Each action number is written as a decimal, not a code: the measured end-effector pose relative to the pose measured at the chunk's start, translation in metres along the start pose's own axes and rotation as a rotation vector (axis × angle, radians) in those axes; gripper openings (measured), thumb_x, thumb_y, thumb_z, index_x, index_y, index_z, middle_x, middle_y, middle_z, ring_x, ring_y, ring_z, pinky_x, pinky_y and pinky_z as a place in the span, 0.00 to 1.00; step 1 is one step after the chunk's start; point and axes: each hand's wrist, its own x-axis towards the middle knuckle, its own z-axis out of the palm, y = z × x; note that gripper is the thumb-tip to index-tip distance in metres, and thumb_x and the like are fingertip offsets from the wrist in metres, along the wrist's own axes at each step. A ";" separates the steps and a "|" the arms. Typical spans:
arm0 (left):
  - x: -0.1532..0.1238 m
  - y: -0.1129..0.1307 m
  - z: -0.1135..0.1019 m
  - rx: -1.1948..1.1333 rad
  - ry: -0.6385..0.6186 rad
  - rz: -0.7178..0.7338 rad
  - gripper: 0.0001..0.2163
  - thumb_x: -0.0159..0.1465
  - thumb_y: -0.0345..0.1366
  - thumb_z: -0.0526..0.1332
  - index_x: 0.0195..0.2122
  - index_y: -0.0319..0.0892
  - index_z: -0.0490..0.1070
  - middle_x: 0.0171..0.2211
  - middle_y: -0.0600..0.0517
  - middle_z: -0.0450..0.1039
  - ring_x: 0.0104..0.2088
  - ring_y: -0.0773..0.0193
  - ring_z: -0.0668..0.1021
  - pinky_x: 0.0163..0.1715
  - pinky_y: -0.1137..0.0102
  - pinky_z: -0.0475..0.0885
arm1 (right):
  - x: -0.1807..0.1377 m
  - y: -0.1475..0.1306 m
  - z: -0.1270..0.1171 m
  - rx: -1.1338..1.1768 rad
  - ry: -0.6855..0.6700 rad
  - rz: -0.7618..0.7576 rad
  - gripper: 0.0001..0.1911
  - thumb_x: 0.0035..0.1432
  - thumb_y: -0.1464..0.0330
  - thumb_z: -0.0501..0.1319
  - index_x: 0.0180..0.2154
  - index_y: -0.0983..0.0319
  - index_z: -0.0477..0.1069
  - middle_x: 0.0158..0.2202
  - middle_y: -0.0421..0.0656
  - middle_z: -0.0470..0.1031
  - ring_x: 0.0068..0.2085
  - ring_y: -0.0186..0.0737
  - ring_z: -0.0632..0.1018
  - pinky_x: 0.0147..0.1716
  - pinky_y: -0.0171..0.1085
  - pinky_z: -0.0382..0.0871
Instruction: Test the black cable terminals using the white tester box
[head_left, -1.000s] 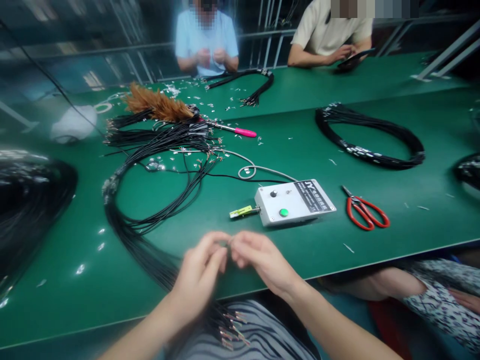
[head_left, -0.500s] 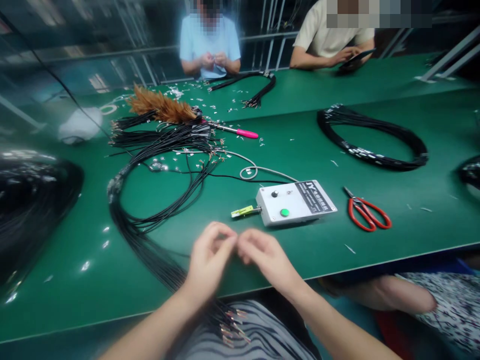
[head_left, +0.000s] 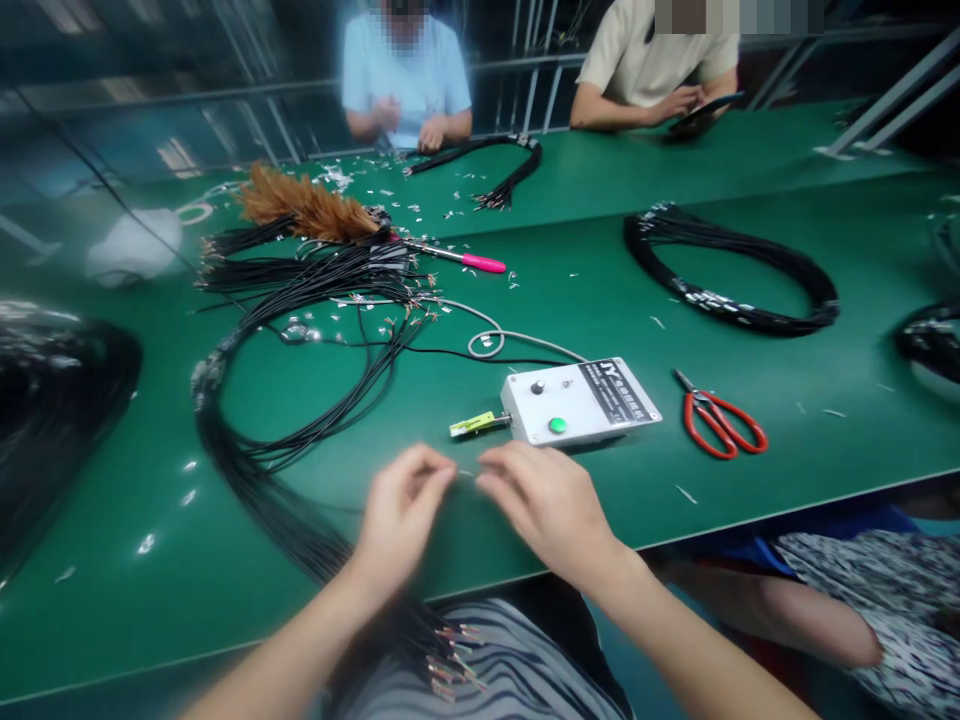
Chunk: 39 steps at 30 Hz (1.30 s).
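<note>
Though near, hands (head_left: pixel 397 515) (head_left: pixel 555 510) farther apart.

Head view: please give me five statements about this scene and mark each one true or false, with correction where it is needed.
1. The red-handled metal scissors lie in the picture to the right of the white rectangular control box. True.
2. The large round button on the box is red. False: it is green.
3. The bare left hand and bare right hand both hold the scissors. False: the scissors lie apart from them; a thin pale strand shows between the hands.
4. The brown fluffy duster has a pink handle. True.
5. The oval coil of black cables lies on the box. False: it rests on the green tabletop.
</note>
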 end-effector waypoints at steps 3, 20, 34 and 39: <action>0.001 0.001 -0.002 0.051 -0.046 0.036 0.07 0.68 0.36 0.59 0.34 0.40 0.70 0.29 0.53 0.72 0.31 0.66 0.74 0.30 0.73 0.68 | 0.005 -0.003 0.002 -0.206 -0.028 -0.157 0.10 0.68 0.63 0.57 0.39 0.62 0.74 0.34 0.45 0.80 0.34 0.42 0.76 0.34 0.40 0.58; 0.037 -0.002 -0.006 0.065 0.061 0.009 0.07 0.66 0.36 0.59 0.31 0.40 0.68 0.25 0.58 0.67 0.23 0.72 0.68 0.23 0.77 0.60 | 0.050 0.030 -0.005 -0.636 -0.067 -0.340 0.08 0.63 0.73 0.61 0.45 0.64 0.74 0.43 0.45 0.80 0.43 0.46 0.75 0.42 0.45 0.55; 0.049 -0.007 -0.005 0.248 0.101 0.038 0.06 0.65 0.33 0.58 0.31 0.41 0.68 0.26 0.56 0.70 0.25 0.69 0.72 0.23 0.77 0.61 | 0.064 0.024 -0.010 -0.691 -0.184 -0.320 0.07 0.63 0.75 0.60 0.34 0.62 0.76 0.32 0.43 0.79 0.36 0.44 0.74 0.43 0.44 0.51; 0.051 -0.009 -0.003 0.270 0.093 0.047 0.06 0.65 0.33 0.58 0.31 0.41 0.68 0.26 0.56 0.70 0.25 0.69 0.72 0.23 0.76 0.61 | 0.067 0.019 -0.009 -0.710 -0.230 -0.290 0.07 0.63 0.75 0.60 0.33 0.62 0.76 0.31 0.43 0.78 0.37 0.46 0.74 0.42 0.44 0.51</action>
